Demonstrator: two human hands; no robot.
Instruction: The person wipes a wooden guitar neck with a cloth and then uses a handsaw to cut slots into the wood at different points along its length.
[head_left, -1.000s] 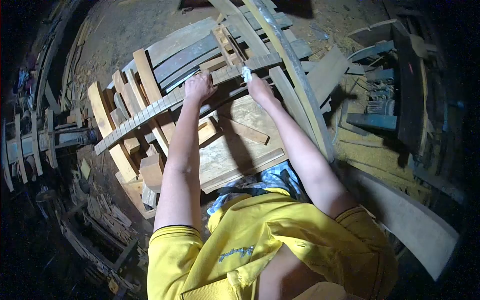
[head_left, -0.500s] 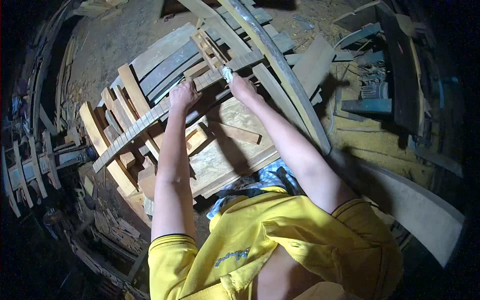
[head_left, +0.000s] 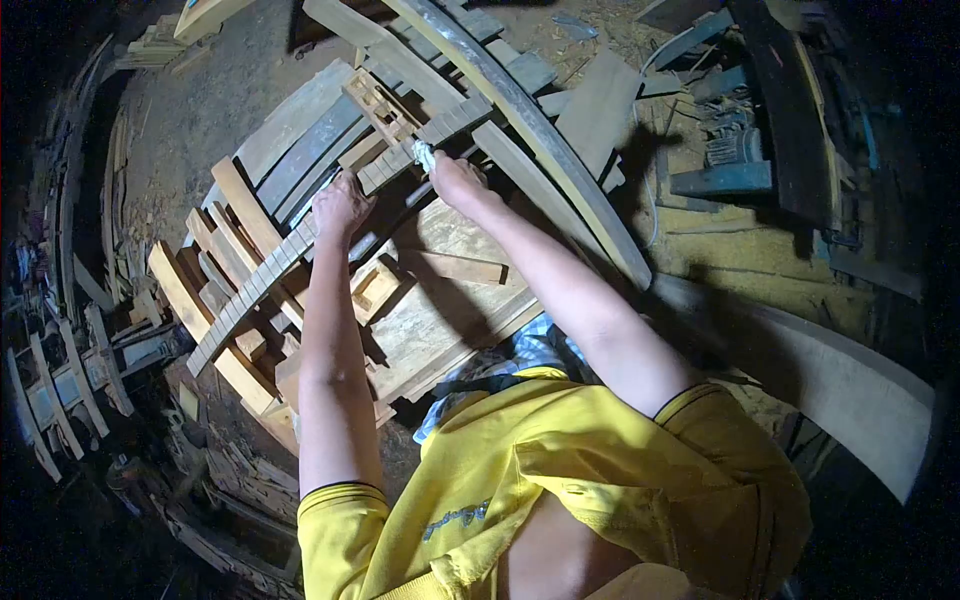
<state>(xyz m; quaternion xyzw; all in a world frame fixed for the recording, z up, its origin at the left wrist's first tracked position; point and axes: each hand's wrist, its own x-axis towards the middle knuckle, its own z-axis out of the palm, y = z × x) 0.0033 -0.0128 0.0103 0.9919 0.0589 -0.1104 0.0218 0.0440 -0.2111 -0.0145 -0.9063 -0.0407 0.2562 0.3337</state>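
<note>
A long, slightly curved wooden strip (head_left: 255, 284) with many evenly spaced crosswise lines lies slanting over the wood pieces. My left hand (head_left: 341, 206) is closed around it near its middle, fingers curled over the far edge. Further right along the strip, my right hand (head_left: 460, 184) is closed on a small white-and-teal thing (head_left: 424, 155) whose kind I cannot tell, right at the strip's edge. Just beyond lies a hollowed wooden block (head_left: 379, 103). Below the hands, a small wooden box-like piece (head_left: 375, 290) and a short wooden block (head_left: 453, 266) rest on a pale board (head_left: 440, 318).
A long curved beam (head_left: 548, 130) runs down the right side of the work area. Several wood offcuts (head_left: 235, 250) are stacked at the left, with grey planks (head_left: 300, 150) behind. Another curved plank (head_left: 840, 385) lies at right, and a motor-like machine (head_left: 732, 145) stands beyond.
The whole view has shifted, so the strip, beam and both hands sit a little further left. Both hands keep their holds, close to the same spots on the strip.
</note>
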